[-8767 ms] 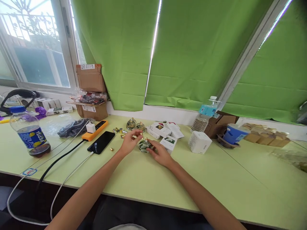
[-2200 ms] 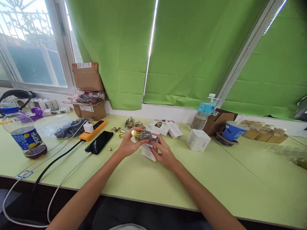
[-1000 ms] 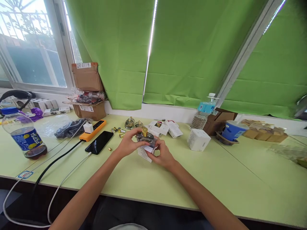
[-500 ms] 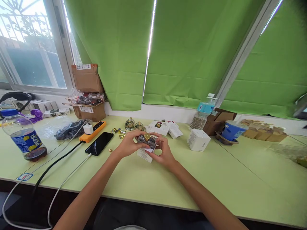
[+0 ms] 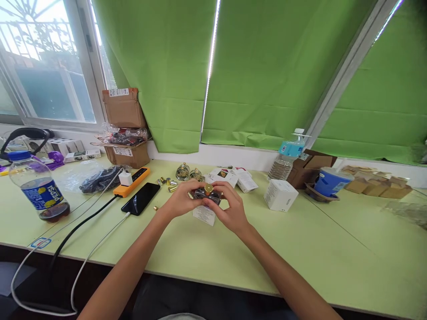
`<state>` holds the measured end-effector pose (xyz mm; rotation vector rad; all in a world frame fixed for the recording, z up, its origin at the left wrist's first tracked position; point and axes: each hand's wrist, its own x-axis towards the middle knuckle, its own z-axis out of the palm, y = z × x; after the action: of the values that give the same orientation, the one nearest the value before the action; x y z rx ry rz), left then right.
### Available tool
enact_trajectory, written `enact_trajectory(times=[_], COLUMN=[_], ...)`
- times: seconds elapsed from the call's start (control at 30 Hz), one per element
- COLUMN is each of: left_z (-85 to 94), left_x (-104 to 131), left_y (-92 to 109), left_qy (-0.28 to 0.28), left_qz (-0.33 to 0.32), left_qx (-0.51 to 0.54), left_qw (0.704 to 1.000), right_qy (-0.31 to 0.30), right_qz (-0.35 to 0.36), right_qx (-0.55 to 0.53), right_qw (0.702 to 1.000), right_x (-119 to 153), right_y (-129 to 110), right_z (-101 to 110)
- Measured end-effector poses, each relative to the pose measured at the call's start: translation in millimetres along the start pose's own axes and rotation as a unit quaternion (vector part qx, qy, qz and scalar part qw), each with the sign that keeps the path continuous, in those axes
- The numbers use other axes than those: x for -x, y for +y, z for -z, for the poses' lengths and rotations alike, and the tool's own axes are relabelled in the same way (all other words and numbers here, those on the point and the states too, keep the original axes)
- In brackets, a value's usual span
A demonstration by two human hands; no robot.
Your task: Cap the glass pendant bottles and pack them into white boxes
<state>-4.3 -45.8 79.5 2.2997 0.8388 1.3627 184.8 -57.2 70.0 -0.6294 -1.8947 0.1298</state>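
A dark glass perfume bottle (image 5: 212, 196) with a round gold top (image 5: 208, 189) is gripped from both sides. My left hand (image 5: 182, 198) is closed on its left side, fingers over the back and thumb at the front. My right hand (image 5: 231, 205) pinches the right side, its thumb near the front edge. Directly below the bottle is a white printed box (image 5: 204, 216) on the table. Its upper part is hidden by the hands and bottle, so I cannot tell whether the bottle's base is inside it.
Two ornate bottles (image 5: 183, 171) and several gold caps (image 5: 168, 182) lie behind my left hand. A phone (image 5: 141, 199), an orange power strip (image 5: 133, 182) and a Pepsi bottle (image 5: 40, 193) are leftward. Rightward stand a white box (image 5: 280, 195), a water bottle (image 5: 282, 162) and a blue tub (image 5: 328, 182).
The bottle has gone from tilted to more level between my hands, and more of its gold top shows. The white flap seen at its front is now out of sight. The view has shifted slightly.
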Motion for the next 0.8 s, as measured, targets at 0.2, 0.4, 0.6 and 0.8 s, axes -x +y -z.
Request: enact_trajectory(times=[0.2, 0.4, 0.6, 0.8], left_z=[-8.0, -27.9, -45.2, -53.8], left_x=[7, 16, 18, 20], left_y=[-2, -20, -27, -20], left_qy=[0.053, 0.125, -0.026, -0.015], left_qz=[-0.022, 0.043, 0.177, 0.215], left_qx=[0.010, 0.039, 0.255, 0.298], left_qw=[0.998, 0.990, 0.950, 0.930], right_qy=[-0.011, 0.004, -0.032, -0.112], right_qz=[0.002, -0.033, -0.032, -0.072], right_qx=[0.010, -0.001, -0.020, -0.050], right_qw=[1.000, 0.999, 0.999, 0.990], right_x=[-1, -1, -3, -3], right_y=[9, 19, 17, 25], right_z=[7, 15, 17, 19])
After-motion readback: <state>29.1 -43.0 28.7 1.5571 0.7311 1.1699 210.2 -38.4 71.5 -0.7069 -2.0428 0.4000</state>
